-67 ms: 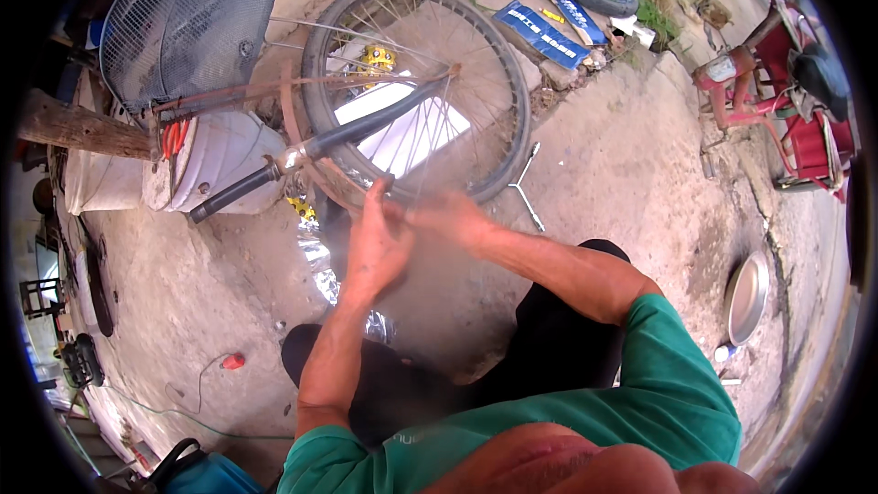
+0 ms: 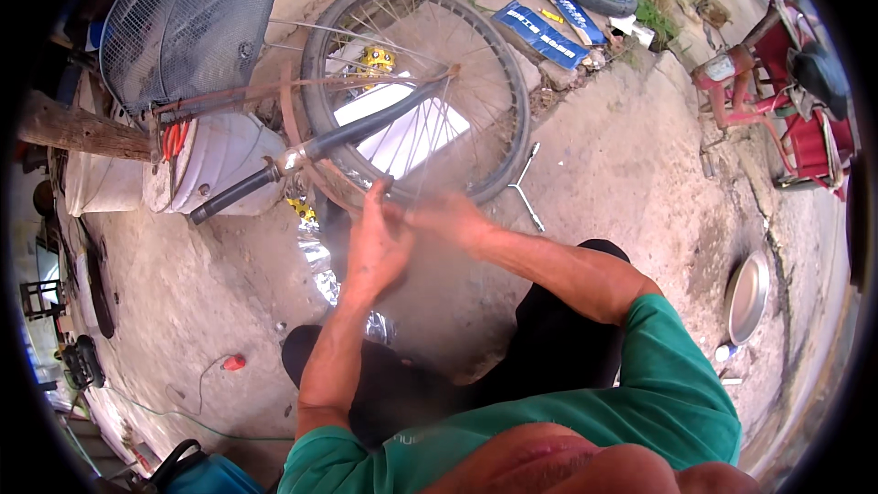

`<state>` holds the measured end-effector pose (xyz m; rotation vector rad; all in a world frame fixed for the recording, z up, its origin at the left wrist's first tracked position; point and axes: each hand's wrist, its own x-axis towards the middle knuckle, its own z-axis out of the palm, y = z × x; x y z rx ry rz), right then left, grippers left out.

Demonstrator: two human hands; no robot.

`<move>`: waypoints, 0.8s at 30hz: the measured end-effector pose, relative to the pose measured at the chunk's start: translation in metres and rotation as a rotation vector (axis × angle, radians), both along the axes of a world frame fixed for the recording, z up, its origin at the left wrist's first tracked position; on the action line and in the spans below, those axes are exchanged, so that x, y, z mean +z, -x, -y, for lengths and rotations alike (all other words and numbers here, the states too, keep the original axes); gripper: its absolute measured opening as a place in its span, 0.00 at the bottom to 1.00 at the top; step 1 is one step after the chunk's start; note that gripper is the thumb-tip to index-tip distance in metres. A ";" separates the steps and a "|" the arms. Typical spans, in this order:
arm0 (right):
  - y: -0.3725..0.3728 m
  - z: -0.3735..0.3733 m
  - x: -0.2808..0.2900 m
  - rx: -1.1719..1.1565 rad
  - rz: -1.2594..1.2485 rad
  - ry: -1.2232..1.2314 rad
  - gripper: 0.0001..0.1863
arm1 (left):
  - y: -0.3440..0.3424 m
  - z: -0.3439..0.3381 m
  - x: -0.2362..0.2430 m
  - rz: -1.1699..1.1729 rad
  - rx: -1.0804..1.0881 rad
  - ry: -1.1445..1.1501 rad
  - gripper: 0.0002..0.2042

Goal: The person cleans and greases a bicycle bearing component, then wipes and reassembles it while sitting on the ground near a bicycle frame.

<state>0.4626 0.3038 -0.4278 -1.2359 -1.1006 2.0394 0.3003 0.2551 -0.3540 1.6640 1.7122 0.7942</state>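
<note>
A bicycle wheel (image 2: 519, 142) with wire spokes lies in front of me, its black fork (image 2: 366, 125) crossing over it. At its near edge my left hand (image 2: 373, 252) is closed on the tyre and rim, thumb pointing up and away from me. The other fingers are mostly hidden beneath. Just right of it, my right hand (image 2: 453, 221) is at the same near edge, its fingers bent toward the left hand. Haze and blur smear those fingers, so whether they hold anything does not show.
A wire basket (image 2: 187, 32) is at the far left, above white buckets (image 2: 229, 160). Right of the wheel lies a three-armed wrench (image 2: 525, 187). White sheets (image 2: 416, 133) show through the spokes. Farther right are a metal basin (image 2: 747, 297) and a red folding stool (image 2: 805, 119).
</note>
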 end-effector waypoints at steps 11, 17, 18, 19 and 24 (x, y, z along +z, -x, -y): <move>0.005 0.001 0.025 0.007 0.024 0.067 0.23 | 0.002 0.001 -0.006 -0.029 0.052 -0.006 0.30; 0.004 0.002 0.023 0.004 0.079 -0.029 0.25 | 0.006 0.002 0.000 -0.045 0.004 0.051 0.31; 0.005 0.003 0.025 0.009 0.076 -0.030 0.25 | 0.007 0.002 0.000 -0.046 0.001 0.058 0.31; 0.005 0.003 0.026 0.014 0.072 -0.031 0.25 | 0.007 0.002 0.000 -0.047 -0.002 0.064 0.31; 0.007 0.006 0.029 0.000 0.073 -0.048 0.23 | 0.006 0.004 -0.003 -0.073 0.010 0.032 0.33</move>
